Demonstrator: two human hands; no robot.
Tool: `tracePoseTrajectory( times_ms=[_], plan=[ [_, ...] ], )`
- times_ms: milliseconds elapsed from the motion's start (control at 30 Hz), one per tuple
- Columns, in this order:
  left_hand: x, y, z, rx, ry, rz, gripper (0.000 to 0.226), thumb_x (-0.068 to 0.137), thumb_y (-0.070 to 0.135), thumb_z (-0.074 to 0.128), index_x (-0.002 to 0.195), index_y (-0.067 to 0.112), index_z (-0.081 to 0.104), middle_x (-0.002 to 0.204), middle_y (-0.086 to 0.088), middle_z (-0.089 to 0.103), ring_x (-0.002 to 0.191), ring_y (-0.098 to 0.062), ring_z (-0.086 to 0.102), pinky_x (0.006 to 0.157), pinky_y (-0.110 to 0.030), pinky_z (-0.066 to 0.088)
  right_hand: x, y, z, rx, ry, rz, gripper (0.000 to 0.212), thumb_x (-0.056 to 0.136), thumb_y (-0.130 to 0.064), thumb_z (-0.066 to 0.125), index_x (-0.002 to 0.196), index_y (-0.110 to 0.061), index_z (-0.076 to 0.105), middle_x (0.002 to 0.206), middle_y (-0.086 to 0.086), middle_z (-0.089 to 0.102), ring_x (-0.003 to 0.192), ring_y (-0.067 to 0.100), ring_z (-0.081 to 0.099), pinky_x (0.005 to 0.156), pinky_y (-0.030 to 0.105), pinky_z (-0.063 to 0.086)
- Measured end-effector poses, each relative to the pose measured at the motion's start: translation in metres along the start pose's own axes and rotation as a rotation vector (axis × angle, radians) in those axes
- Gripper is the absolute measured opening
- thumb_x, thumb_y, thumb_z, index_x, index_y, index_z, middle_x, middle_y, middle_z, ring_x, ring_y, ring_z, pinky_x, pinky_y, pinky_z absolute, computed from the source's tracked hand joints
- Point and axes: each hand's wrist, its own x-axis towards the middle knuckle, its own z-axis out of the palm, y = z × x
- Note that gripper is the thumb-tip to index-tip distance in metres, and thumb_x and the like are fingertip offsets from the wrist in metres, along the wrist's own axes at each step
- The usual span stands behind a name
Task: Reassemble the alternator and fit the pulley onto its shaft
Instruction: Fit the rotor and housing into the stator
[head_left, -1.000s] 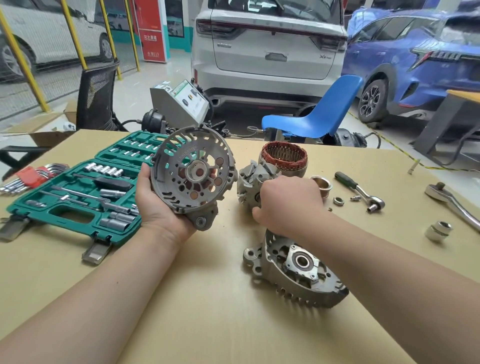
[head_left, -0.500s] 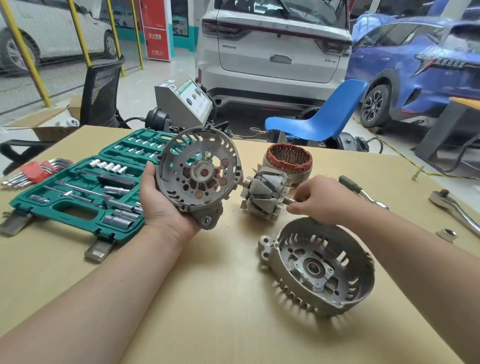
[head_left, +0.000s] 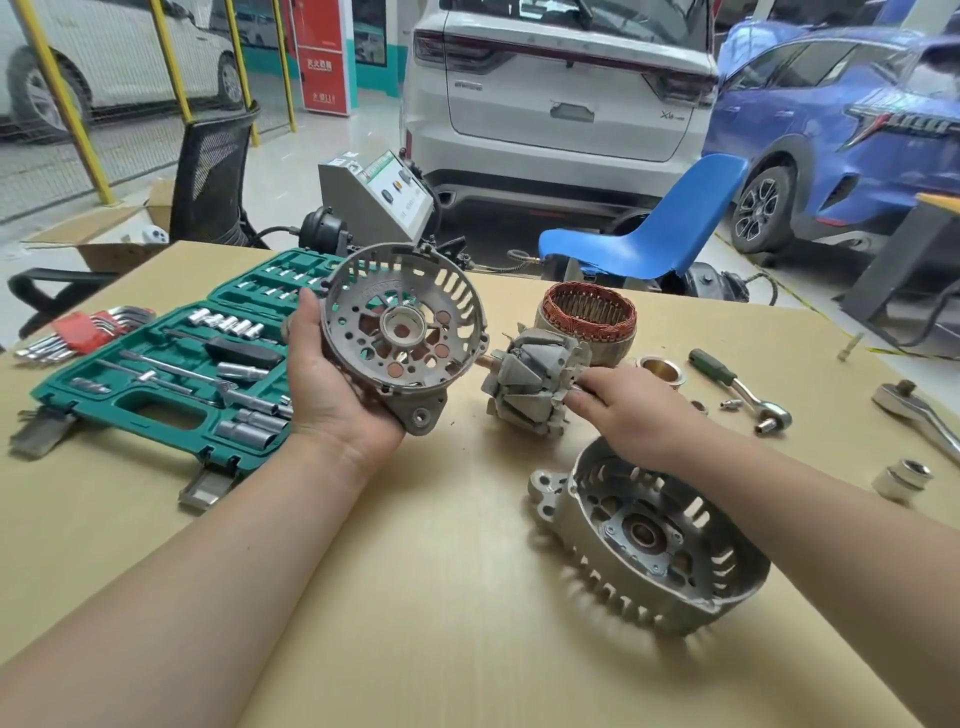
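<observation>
Now we see our two hands raised over a tan table (head_left: 415, 597). Our left hand (head_left: 337, 395) cups a round, slotted alternator end housing (head_left: 405, 332) from behind, fingers curled around its rim, its open face turned toward us. Our right hand (head_left: 623, 410) pinches the shaft of the rotor (head_left: 535, 384), which is held level just beside the housing, its other shaft end pointing at the housing's edge. Behind the rotor the copper-wound stator (head_left: 589, 319) stands on the table. A second end housing (head_left: 670, 545) lies tilted on the table below our right forearm. To the left sits an open green socket set (head_left: 171, 374) with hex keys (head_left: 83, 332) beyond it. To the right lie a ratchet (head_left: 743, 384), a brass-lined pulley (head_left: 661, 370), a socket (head_left: 903, 478) and small nuts.
</observation>
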Motion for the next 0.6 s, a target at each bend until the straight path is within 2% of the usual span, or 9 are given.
tracePoseTrajectory(
  times_ms=[67,133,167,300,367,433,500,600],
  plan=[
    [-0.001,-0.002,0.002,0.025,0.018,0.052,0.06,0.099,0.071,0.051,0.117,0.024,0.083,0.123,-0.011,0.079,0.11,-0.031,0.077,0.088,-0.053,0.063,0.001,0.0,0.003,-0.058,0.045,-0.032,0.041,0.109,-0.044,0.045,0.076,-0.02,0.049,0.075,-0.003,0.055,0.069,0.011,0.05,0.056,0.03,0.028],
    [-0.002,-0.002,0.002,0.043,0.03,0.093,0.055,0.1,0.067,0.052,0.098,0.026,0.088,0.113,-0.007,0.082,0.1,-0.026,0.08,0.081,-0.049,0.065,0.005,0.001,0.001,-0.07,0.043,-0.033,0.043,0.109,-0.044,0.044,0.076,-0.017,0.049,0.076,-0.001,0.056,0.069,0.012,0.05,0.056,0.03,0.028],
    [-0.002,-0.001,0.002,0.046,0.034,0.107,0.055,0.1,0.067,0.053,0.099,0.024,0.088,0.113,-0.008,0.081,0.101,-0.027,0.08,0.083,-0.05,0.065,0.006,0.001,-0.003,-0.087,0.033,-0.033,0.043,0.11,-0.044,0.044,0.076,-0.018,0.049,0.076,-0.001,0.056,0.069,0.013,0.051,0.056,0.03,0.028],
    [0.002,0.004,-0.001,0.033,0.049,0.114,0.061,0.097,0.069,0.058,0.127,0.019,0.076,0.125,-0.013,0.078,0.113,-0.031,0.077,0.096,-0.055,0.062,0.019,-0.01,-0.029,-0.274,-0.023,-0.111,0.047,0.11,-0.048,0.041,0.074,-0.019,0.05,0.073,-0.002,0.057,0.068,0.013,0.053,0.056,0.028,0.03],
    [0.002,0.005,-0.001,0.046,0.049,0.106,0.067,0.096,0.071,0.058,0.135,0.018,0.072,0.128,-0.013,0.077,0.117,-0.032,0.075,0.099,-0.055,0.061,0.027,-0.022,-0.044,-0.41,-0.075,-0.149,0.049,0.11,-0.049,0.04,0.073,-0.019,0.051,0.073,-0.002,0.057,0.068,0.014,0.055,0.057,0.031,0.037],
    [0.001,0.006,0.0,0.08,0.045,0.095,0.071,0.096,0.073,0.056,0.137,0.017,0.07,0.128,-0.013,0.077,0.118,-0.031,0.075,0.099,-0.054,0.061,0.032,-0.035,-0.056,-0.556,-0.144,-0.182,0.048,0.11,-0.048,0.039,0.074,-0.019,0.052,0.075,-0.001,0.059,0.07,0.017,0.057,0.067,0.039,0.049],
    [-0.001,0.008,0.002,0.131,0.041,0.074,0.075,0.095,0.077,0.054,0.138,0.017,0.07,0.125,-0.011,0.078,0.116,-0.029,0.076,0.098,-0.05,0.062,0.033,-0.048,-0.064,-0.673,-0.191,-0.229,0.048,0.111,-0.047,0.039,0.078,-0.016,0.055,0.078,0.002,0.061,0.073,0.021,0.06,0.073,0.041,0.053],
    [-0.003,0.01,0.005,0.18,0.032,0.014,0.083,0.09,0.082,0.05,0.139,0.018,0.068,0.125,-0.009,0.078,0.116,-0.028,0.076,0.1,-0.048,0.061,0.031,-0.059,-0.073,-0.87,-0.2,-0.297,0.043,0.111,-0.045,0.038,0.086,-0.017,0.058,0.082,0.001,0.064,0.072,0.019,0.06,0.069,0.037,0.054]
  ],
)
